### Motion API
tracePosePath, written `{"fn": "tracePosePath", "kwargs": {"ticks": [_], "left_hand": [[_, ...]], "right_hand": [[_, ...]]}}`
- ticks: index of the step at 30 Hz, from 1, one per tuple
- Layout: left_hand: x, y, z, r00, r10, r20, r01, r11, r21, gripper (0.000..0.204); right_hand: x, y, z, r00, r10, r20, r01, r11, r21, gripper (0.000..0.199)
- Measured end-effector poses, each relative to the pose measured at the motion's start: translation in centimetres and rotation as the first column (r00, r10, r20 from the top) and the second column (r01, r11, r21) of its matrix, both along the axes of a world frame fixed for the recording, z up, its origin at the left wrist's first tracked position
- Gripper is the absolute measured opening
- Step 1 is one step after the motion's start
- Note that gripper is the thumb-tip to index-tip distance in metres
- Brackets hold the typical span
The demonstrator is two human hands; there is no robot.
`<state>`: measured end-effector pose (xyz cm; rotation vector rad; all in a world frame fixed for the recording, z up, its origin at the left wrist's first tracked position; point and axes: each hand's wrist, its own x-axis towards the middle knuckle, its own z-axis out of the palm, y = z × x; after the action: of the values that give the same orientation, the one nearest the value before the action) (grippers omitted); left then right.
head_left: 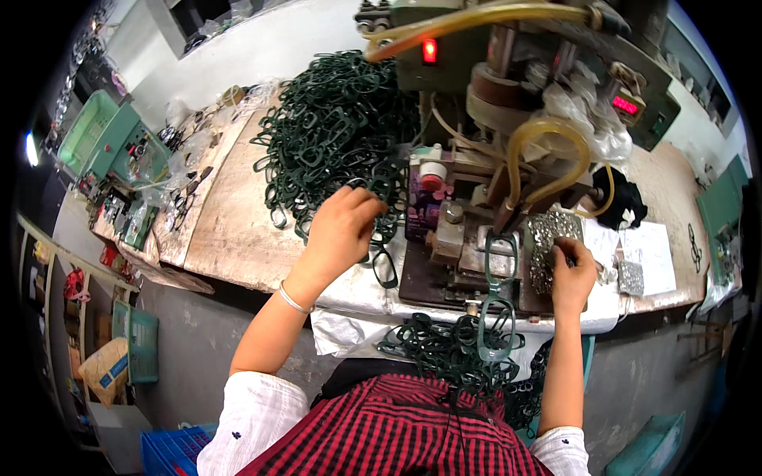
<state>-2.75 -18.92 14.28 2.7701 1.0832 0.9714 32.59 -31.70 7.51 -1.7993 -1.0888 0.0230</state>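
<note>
My left hand [341, 230] is at the near right edge of a big heap of dark green eyeglass frames [325, 119]. Its fingers are curled, and one eyeglass frame [384, 247] hangs from them over the table's front. My right hand [573, 276] is over a tray of small shiny metal pieces [553, 230], thumb and fingers pinched; whatever is between them is too small to make out. Between my hands, a lighter green eyeglass frame [498, 297] sits at the press's metal fixture [486, 262], its lower ring jutting out toward me.
A press machine [496, 87] with yellowish hoses towers over the fixture. More green frames [444, 349] lie in front of my lap. A small green machine [131, 155] stands at far left. Paper [647, 254] and a black cloth [623, 202] lie right of the tray.
</note>
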Motion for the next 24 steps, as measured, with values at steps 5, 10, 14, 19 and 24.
{"fn": "tracePosePath", "kwargs": {"ticks": [5,10,14,19,24], "left_hand": [[0.0,-1.8,-4.1,0.987,0.161,0.027,-0.156,0.978,-0.141,0.006],[1.2,-0.7,-9.2,0.924,0.37,-0.1,-0.381,0.915,-0.13,0.021],[0.4,-1.2,-9.1,0.898,0.399,0.183,-0.329,0.888,-0.322,0.018],[1.5,-4.2,-1.3,0.489,0.105,0.866,0.364,0.878,-0.312,0.008],[7.0,-3.9,7.0,0.48,-0.323,0.816,0.436,0.895,0.098,0.014]], "right_hand": [[-0.8,-3.8,0.3,0.984,0.043,-0.171,-0.032,0.997,0.067,0.012],[-5.6,-0.6,6.8,0.879,0.4,-0.258,-0.339,0.907,0.25,0.017],[-7.9,1.7,8.5,0.74,0.472,-0.479,-0.35,0.879,0.324,0.032],[-8.7,1.6,7.5,0.697,0.465,-0.546,-0.284,0.878,0.385,0.05],[-10.1,1.6,9.2,0.604,0.523,-0.601,-0.324,0.851,0.414,0.055]]}}
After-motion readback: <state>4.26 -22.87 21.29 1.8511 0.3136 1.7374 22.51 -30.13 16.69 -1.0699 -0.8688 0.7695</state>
